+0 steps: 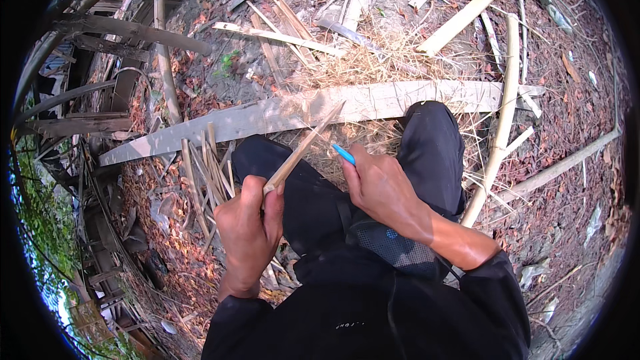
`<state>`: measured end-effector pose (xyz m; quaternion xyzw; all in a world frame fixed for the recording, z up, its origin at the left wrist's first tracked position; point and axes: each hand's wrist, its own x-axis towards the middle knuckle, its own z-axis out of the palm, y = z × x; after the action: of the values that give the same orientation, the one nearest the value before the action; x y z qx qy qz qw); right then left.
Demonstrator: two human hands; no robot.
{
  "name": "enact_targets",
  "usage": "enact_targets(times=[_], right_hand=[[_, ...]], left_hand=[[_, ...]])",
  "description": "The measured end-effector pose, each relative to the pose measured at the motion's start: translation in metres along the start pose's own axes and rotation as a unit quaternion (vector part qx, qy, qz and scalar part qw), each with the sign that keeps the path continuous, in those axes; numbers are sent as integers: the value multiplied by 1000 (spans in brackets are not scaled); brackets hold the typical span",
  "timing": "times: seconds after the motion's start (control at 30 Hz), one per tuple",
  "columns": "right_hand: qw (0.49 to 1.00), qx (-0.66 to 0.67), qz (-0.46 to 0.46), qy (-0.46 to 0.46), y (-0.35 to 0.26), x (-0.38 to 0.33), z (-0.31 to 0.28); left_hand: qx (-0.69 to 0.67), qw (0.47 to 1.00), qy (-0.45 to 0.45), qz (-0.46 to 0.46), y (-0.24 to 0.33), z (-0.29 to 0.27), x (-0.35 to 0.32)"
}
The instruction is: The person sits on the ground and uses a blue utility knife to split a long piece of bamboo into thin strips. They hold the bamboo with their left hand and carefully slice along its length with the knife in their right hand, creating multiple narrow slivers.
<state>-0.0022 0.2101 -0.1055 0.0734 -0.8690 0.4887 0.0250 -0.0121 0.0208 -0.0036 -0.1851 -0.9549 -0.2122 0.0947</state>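
My left hand [245, 223] is closed around the thick end of a wooden stick [303, 148]. The stick slants up and away to the right and narrows to a point over the grey plank [267, 115]. In my right hand [385, 185] I grip a slim bright blue object [343, 154], perhaps a knife handle. Only its blue end shows past my thumb and finger, just right of the stick and apart from it. The rest is hidden in my fist, so its kind is unclear. Both hands are above my lap, between my knees.
Several thin split sticks [208, 170] lean by my left knee. Pale shavings [380, 60] heap beyond the plank. A long peeled pole [505, 113] lies to the right, a thick pale log piece [463, 17] farther off. Wooden framework [100, 37] stands at the left.
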Motion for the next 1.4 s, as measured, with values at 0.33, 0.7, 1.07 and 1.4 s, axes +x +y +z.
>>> enact_targets(times=[0.33,0.7,1.07,1.4], right_hand=[[999,-14,-27,-16,-3,-8,1],[999,-31,12,-19,29,4,14],[994,-110,26,-5,31,-2,14],[997,-50,45,-28,64,14,29]], left_hand=[[-5,1000,-22,-5,2,-5,-3],[16,999,-29,7,5,-6,-1],[15,999,-24,25,1,-5,-3],[42,998,-43,21,2,-9,-3]])
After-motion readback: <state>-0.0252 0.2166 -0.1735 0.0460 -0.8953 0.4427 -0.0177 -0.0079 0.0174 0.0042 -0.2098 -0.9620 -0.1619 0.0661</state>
